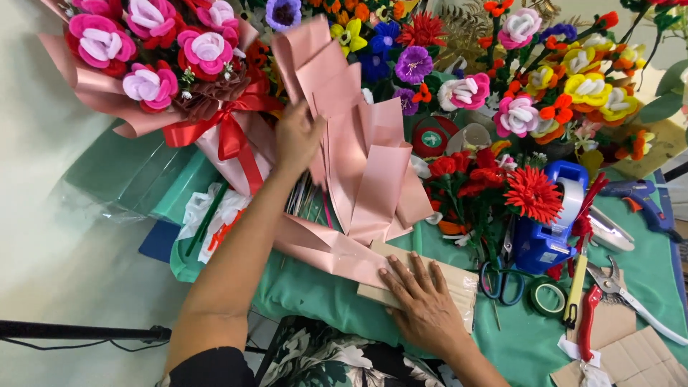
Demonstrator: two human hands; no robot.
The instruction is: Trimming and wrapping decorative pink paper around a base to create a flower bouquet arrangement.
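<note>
pink wrapping sheets being gathered into a bouquet sleeve

nearest, the right hand (424, 304) lies flat, fingers spread, pressing a pale flat block (430, 285) and the low corner of a pink sheet onto the green-covered surface (308, 294). this looks like the arranging step: one sheet pinned, others being fanned. further out, the left hand (297, 136) reaches up, its grip pressed against the pink wrapping sheets (362, 154); whether it pinches one i cannot tell. the sheets stand centre, long axis running from the pinned corner up and away, pointed tips toward the far flowers. the next move likely needs the base held firm. beyond left sits a wrapped bouquet with red ribbon (229, 132).
</note>
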